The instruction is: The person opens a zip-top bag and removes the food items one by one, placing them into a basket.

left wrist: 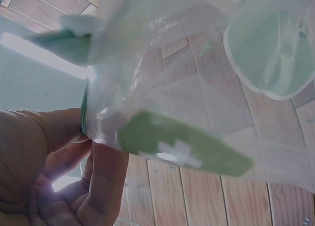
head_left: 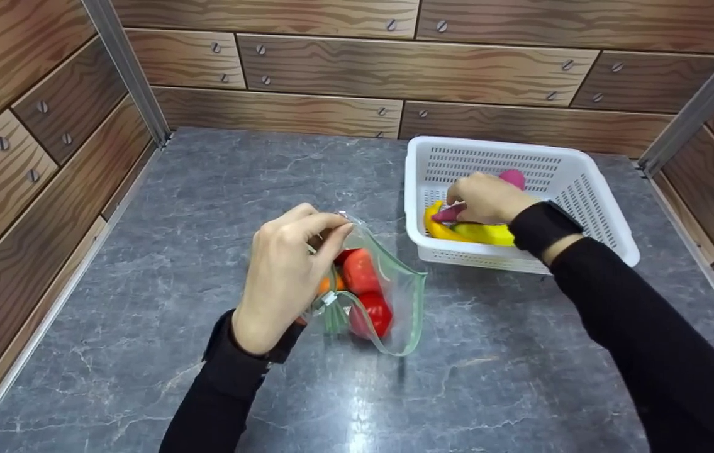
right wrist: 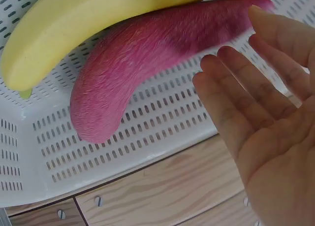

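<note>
The left hand [head_left: 287,267] pinched the rim of a clear, green-edged zip bag [head_left: 406,314] between thumb and fingers. The right hand [head_left: 489,196], fingers loosely spread, was at the narrow end of a purple sweet potato [right wrist: 147,53], contact unclear. That lay beside a banana [right wrist: 93,26] in a white perforated basket [head_left: 507,146] on the grey tabletop [head_left: 143,302]. Red produce [head_left: 362,272] showed inside the bag.

Basket [head_left: 495,165] in head, right-wrist views
</note>
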A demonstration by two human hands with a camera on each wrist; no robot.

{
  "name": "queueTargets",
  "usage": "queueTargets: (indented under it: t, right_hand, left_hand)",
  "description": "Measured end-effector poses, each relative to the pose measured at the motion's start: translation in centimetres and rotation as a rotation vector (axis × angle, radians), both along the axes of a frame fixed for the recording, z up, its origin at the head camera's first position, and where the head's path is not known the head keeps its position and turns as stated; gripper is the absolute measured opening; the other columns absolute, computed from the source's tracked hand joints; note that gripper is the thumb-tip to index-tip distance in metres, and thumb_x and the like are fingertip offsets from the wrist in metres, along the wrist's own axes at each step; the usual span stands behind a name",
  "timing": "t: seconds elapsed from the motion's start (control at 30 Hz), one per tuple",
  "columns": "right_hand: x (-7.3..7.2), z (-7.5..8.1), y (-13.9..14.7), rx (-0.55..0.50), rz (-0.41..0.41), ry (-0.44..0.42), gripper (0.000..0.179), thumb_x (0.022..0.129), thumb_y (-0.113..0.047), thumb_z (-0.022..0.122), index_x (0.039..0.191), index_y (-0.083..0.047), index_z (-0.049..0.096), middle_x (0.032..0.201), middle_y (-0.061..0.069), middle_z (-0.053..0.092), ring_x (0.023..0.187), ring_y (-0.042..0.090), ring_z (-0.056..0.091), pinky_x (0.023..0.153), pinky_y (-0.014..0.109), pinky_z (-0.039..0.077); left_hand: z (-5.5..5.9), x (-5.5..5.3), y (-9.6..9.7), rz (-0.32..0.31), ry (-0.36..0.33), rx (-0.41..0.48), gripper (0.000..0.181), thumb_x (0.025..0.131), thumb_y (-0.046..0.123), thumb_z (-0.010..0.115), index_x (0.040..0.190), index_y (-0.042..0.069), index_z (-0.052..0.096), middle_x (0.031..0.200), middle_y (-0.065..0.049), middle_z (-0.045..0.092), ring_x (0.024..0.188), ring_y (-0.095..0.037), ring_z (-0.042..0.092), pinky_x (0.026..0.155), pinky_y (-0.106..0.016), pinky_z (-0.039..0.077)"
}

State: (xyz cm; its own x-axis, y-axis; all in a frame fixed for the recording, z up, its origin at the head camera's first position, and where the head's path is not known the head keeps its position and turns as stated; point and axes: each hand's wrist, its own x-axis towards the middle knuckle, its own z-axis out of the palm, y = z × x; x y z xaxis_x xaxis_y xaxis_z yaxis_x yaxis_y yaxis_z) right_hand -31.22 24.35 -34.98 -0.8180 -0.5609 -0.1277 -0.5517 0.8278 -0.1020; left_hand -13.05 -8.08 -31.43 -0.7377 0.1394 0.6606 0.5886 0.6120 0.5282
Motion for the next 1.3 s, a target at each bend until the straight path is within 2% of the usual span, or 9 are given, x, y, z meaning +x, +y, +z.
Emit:
queueTargets:
  t: [0.17,0.3,0.5,0.67,0.73,0.87,1.0,1.17,1.3]
  right_hand:
    - [1.4,2.3,0.3,-0.116,0.004,0.016,0.032,0.092,-0.007,0.077,0.121,0.004,0.075,0.122,0.025,0.076,0.112,0.046,0.072,0.099,0.059,0.059]
    - [3.2,4.3,0.0,-0.233,0.060,0.092,0.031,0.091,-0.005,0.078,0.121,0.004,0.074,0.119,0.023,0.077,0.108,0.043,0.075,0.096,0.057,0.062]
    - [7.2,6.5,-1.1,-0.356,0.184,0.250,0.029,0.091,-0.011,0.082,0.117,-0.001,0.077,0.109,0.012,0.080,0.097,0.030,0.077,0.087,0.048,0.064]
    - [11.3,7.2,-2.7,-0.467,0.349,0.348,0.022,0.089,-0.010,0.084,0.111,-0.007,0.079,0.102,0.003,0.080,0.093,0.017,0.077,0.082,0.034,0.065]
    - [12.9,7.0,-3.5,-0.512,0.420,0.372,0.023,0.087,-0.007,0.086,0.109,-0.008,0.079,0.101,0.002,0.079,0.093,0.015,0.077,0.083,0.030,0.065]
    - [15.7,5.9,-5.3,-0.560,0.554,0.386,0.033,0.080,-0.003,0.088,0.111,-0.008,0.077,0.104,0.003,0.078,0.095,0.017,0.075,0.085,0.031,0.063]
    - [17.1,3.9,-7.2,-0.529,0.647,0.443,0.032,0.081,-0.003,0.088,0.110,-0.008,0.077,0.105,0.004,0.077,0.094,0.017,0.074,0.083,0.029,0.064]
    - [17.4,1.1,-9.3,-0.407,0.650,0.502,0.027,0.085,-0.008,0.087,0.110,-0.008,0.078,0.106,0.004,0.076,0.092,0.017,0.074,0.082,0.027,0.065]
    - [17.2,-1.1,-10.6,-0.206,0.609,0.535,0.026,0.084,-0.005,0.084,0.109,-0.008,0.079,0.107,0.004,0.077,0.089,0.017,0.074,0.075,0.026,0.065]
  left_hand:
    - [0.0,0.0,0.0,0.001,0.000,0.001,0.009,0.095,0.013,0.080,0.096,0.005,0.083,0.079,-0.005,0.070,0.070,-0.013,0.069,0.064,-0.025,0.059]
    - [-0.1,0.0,0.0,0.002,-0.001,0.000,0.008,0.095,0.013,0.079,0.096,0.005,0.083,0.079,-0.005,0.071,0.070,-0.012,0.070,0.064,-0.025,0.059]
    - [-0.1,0.0,0.1,0.003,-0.004,-0.003,0.008,0.095,0.013,0.079,0.096,0.006,0.083,0.080,-0.005,0.071,0.070,-0.012,0.070,0.064,-0.024,0.059]
    - [-0.1,0.0,0.1,0.007,-0.006,-0.005,0.007,0.095,0.012,0.079,0.096,0.006,0.084,0.080,-0.004,0.071,0.070,-0.011,0.069,0.064,-0.021,0.057]
    - [-0.1,0.0,0.1,0.008,-0.006,-0.005,0.007,0.095,0.012,0.079,0.096,0.006,0.083,0.080,-0.004,0.071,0.070,-0.011,0.069,0.064,-0.021,0.057]
    - [-0.1,0.0,0.1,0.012,-0.006,-0.008,0.007,0.095,0.012,0.079,0.096,0.006,0.083,0.080,-0.005,0.071,0.070,-0.012,0.069,0.063,-0.022,0.057]
    - [-0.1,-0.1,0.1,0.014,-0.007,-0.009,0.008,0.095,0.013,0.079,0.096,0.006,0.083,0.080,-0.005,0.071,0.070,-0.012,0.070,0.063,-0.022,0.057]
    - [0.1,-0.1,0.1,0.011,-0.005,-0.007,0.008,0.096,0.013,0.079,0.096,0.006,0.083,0.081,-0.005,0.072,0.070,-0.012,0.070,0.063,-0.022,0.058]
    - [0.1,0.0,0.1,0.007,-0.011,-0.003,0.009,0.096,0.014,0.079,0.096,0.007,0.083,0.081,-0.005,0.072,0.071,-0.013,0.071,0.063,-0.023,0.058]
